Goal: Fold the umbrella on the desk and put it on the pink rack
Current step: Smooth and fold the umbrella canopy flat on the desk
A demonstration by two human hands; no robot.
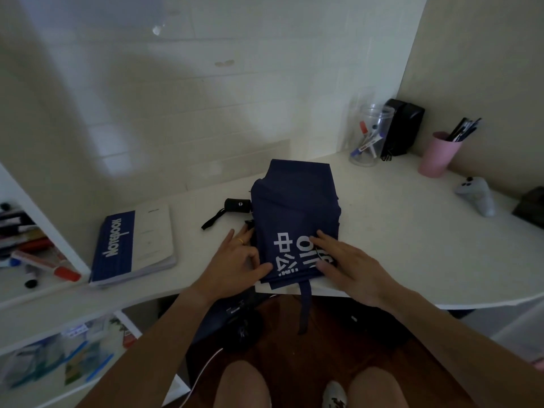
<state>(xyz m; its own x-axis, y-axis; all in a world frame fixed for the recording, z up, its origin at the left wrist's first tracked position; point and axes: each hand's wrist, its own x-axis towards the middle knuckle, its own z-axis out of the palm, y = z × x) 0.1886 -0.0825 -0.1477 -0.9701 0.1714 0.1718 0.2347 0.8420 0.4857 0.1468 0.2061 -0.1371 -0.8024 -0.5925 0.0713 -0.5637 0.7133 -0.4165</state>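
Observation:
A navy blue umbrella (pixel 294 213) with white lettering lies collapsed on the white desk (pixel 397 245), its cloth gathered in flat pleats. Its black handle (pixel 238 206) with a wrist strap sticks out to the left, and a blue closing strap (pixel 304 307) hangs over the desk's front edge. My left hand (pixel 235 260) grips the cloth's near left edge, thumb on top. My right hand (pixel 350 266) presses flat on the cloth's near right part, fingers spread. No pink rack is in view.
A blue and white notebook (pixel 132 245) lies left of the umbrella. At the back right stand a clear jar of markers (pixel 366 139), a black box (pixel 403 125) and a pink pen cup (pixel 438 154). A grey controller (pixel 477 198) lies far right. Shelves (pixel 35 254) hold markers on the left.

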